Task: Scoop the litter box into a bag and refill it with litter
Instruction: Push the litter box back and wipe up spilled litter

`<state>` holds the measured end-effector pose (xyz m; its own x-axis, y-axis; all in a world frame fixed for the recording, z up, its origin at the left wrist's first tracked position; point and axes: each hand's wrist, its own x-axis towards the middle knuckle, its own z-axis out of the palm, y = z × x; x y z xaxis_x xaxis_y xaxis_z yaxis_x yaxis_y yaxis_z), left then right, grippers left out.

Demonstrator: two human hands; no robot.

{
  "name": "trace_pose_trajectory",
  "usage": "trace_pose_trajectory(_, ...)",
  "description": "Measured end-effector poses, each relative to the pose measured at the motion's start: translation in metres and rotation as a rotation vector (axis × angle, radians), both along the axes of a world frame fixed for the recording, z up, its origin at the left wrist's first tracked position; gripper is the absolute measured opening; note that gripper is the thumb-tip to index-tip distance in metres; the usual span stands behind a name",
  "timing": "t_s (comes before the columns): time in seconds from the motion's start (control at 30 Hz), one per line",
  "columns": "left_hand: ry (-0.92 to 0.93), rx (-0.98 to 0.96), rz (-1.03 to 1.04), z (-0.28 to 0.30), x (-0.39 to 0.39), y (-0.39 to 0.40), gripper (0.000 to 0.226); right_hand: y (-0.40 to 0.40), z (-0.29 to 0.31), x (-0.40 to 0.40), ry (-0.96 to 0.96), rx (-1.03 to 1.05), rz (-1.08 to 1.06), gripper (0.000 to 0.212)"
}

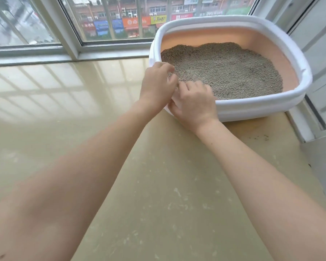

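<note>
- The white plastic litter box with a peach-coloured inner wall (233, 106) sits on the pale glossy floor (64, 110) in the corner by the large window (68, 25). It holds a bed of grey-brown granular litter (224, 72) that lies uneven, higher toward the far wall.
- Both hands meet at the box's near-left corner. The left hand (156, 85) reaches over the rim with its fingers curled toward the litter just beyond it. The right hand (194, 102) lies just to the right of it, touching it, over the same rim.
- State of the grip: the left fingers are bent and may pinch a few grains or the rim's edge, but blur hides the tips, so I cannot tell. The right hand's thumb looks hooked under the rim with the fingers curled over the top, so it seems to grip the litter box's edge.
- Step in hand, as I judge it: an opening step, taking hold of or working loose the box's rim at this corner, ahead of scooping. No scoop, bag or litter supply is in view, and the litter looks unsifted.
- The next move calls for a steady hold on the rim and a level lift or pull, since the loose litter sits close to the grip and would spill over the low near edge if the box tipped.
- A few stray grains (260, 137) already lie on the floor to the right of the hands, beside the box's near side.
</note>
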<state>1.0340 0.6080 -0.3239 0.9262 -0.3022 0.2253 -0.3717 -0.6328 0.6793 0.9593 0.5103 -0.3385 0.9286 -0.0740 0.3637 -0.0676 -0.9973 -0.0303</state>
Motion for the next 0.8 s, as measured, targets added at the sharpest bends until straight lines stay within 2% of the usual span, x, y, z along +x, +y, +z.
trace_pose_trajectory(0.1,-0.146,-0.165,0.125,-0.009,-0.041,-0.005,0.028,-0.023,-0.011,-0.054,-0.157,0.163,0.052,0.039)
trace_pose_trajectory(0.17,-0.203,-0.224,0.199,-0.019,-0.072,-0.014,0.024,-0.037,-0.016,-0.095,-0.187,0.261,0.084,0.04)
trace_pose_trajectory(0.27,-0.202,-0.246,0.19,-0.041,-0.126,-0.034,0.019,-0.065,-0.03,-0.146,-0.192,0.325,0.048,0.041)
trace_pose_trajectory(0.4,-0.066,-0.131,0.119,-0.076,-0.172,-0.057,0.03,-0.113,-0.055,-0.197,-0.136,0.486,-0.155,0.042)
trace_pose_trajectory(0.57,0.119,0.087,0.084,-0.106,-0.186,-0.075,0.058,-0.165,-0.082,-0.237,-0.053,0.534,-0.299,0.046)
trace_pose_trajectory(0.67,0.147,0.167,0.092,-0.11,-0.181,-0.089,0.057,-0.185,-0.092,-0.242,-0.063,0.536,-0.317,0.045)
trace_pose_trajectory(0.8,0.122,0.191,-0.014,-0.109,-0.177,-0.121,0.051,-0.204,-0.101,-0.236,-0.105,0.57,-0.332,0.046)
